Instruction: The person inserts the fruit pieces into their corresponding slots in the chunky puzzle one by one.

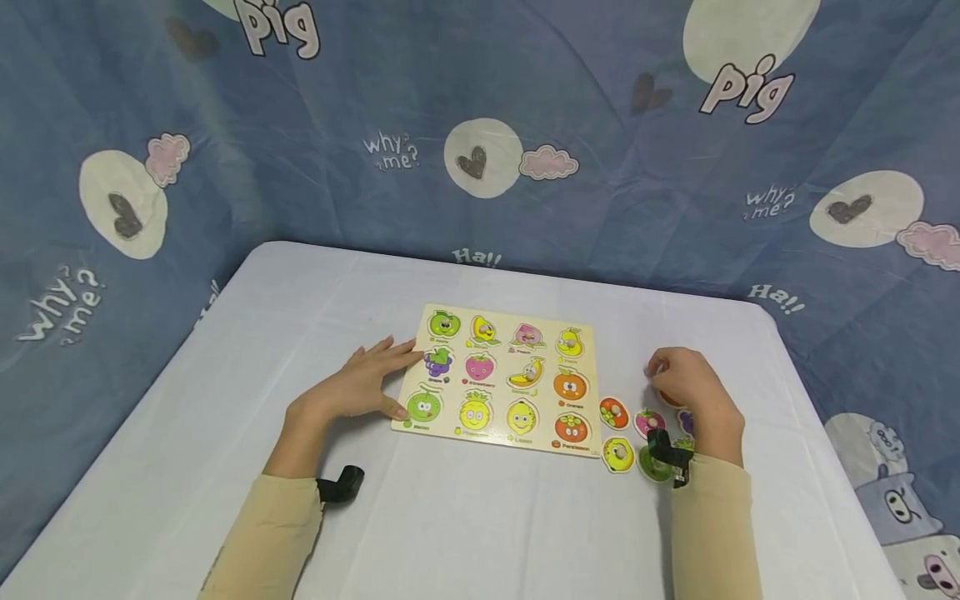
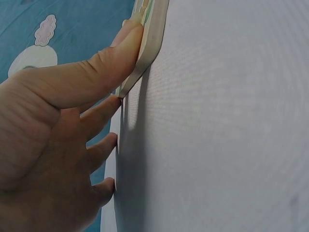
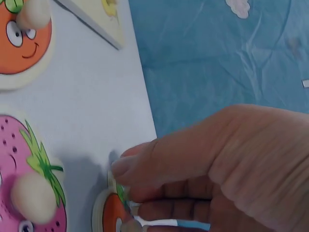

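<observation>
A pale wooden fruit puzzle board (image 1: 501, 442) with rows of printed fruit lies on the white table. My left hand (image 1: 360, 383) is at its left edge, fingers spread; the thumb (image 2: 116, 58) presses on the board's corner, also seen in the left wrist view. Right of the board, my right hand (image 1: 686, 383) hangs over loose knobbed pieces, fingers curled. Beneath it lies an orange fruit piece (image 3: 112, 212), partly covered. Whether its fingertips pinch anything is hidden. Near it are a strawberry piece (image 3: 36, 159) and an orange-red fruit piece (image 1: 613, 413).
Close to the board's lower right corner are a lemon piece (image 1: 618, 455) and a round green piece (image 1: 655, 468). A purple piece (image 1: 686, 422) shows partly behind the right wrist. A patterned blue cloth (image 1: 420, 208) hangs behind the table (image 1: 480, 533).
</observation>
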{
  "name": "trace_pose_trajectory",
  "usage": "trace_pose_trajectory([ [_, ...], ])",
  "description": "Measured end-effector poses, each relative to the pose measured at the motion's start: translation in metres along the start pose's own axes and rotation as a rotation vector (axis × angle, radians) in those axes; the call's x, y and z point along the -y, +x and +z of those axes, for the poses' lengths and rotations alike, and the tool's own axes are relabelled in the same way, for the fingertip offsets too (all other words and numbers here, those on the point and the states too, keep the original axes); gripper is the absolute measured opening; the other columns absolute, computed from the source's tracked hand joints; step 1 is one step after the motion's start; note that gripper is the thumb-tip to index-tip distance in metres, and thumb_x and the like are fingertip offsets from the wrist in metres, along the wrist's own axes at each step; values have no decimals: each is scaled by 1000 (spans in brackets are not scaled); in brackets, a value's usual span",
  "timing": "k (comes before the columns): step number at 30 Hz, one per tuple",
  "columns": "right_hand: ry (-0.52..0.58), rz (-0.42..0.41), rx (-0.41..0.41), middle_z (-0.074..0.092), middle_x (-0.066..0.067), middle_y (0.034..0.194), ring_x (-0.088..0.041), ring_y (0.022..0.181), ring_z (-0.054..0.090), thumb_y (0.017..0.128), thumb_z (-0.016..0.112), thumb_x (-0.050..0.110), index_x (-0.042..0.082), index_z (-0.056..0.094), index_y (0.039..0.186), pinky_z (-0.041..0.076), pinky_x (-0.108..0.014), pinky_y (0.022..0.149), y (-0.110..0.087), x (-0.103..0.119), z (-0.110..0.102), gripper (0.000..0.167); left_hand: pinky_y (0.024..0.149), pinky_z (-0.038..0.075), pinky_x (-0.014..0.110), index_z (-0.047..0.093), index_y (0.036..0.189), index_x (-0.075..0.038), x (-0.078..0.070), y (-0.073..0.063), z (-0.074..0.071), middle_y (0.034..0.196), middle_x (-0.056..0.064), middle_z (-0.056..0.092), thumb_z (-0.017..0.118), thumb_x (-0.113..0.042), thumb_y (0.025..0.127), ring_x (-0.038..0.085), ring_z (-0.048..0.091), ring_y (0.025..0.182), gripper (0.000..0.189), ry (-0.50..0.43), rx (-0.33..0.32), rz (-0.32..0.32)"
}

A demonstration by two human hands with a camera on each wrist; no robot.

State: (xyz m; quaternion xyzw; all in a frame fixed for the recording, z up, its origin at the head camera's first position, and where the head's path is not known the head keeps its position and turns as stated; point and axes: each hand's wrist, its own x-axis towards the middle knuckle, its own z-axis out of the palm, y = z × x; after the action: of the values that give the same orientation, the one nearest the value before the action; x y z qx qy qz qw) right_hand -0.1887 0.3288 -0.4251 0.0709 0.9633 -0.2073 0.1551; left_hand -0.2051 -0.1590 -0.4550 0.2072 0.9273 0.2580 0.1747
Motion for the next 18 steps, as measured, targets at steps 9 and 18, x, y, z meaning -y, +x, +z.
trace_pose_trajectory([
  [9, 32, 15, 36, 62, -14, 91, -25, 79, 54, 82, 55, 6, 2, 66, 101, 45, -29, 61, -7, -13, -5, 22, 123, 1, 65, 38, 154, -21, 0, -2, 0, 166, 6, 26, 88, -34, 66, 40, 7, 155, 102, -8, -3, -5],
  [18, 110, 25, 67, 59, -11, 86, -22, 71, 55, 84, 56, 4, 2, 61, 91, 44, -30, 60, -11, -26, -7, 9, 123, 1, 66, 39, 154, -21, -1, -1, 2, 166, 6, 26, 88, -31, 66, 39, 7, 155, 101, -14, -2, -9],
])
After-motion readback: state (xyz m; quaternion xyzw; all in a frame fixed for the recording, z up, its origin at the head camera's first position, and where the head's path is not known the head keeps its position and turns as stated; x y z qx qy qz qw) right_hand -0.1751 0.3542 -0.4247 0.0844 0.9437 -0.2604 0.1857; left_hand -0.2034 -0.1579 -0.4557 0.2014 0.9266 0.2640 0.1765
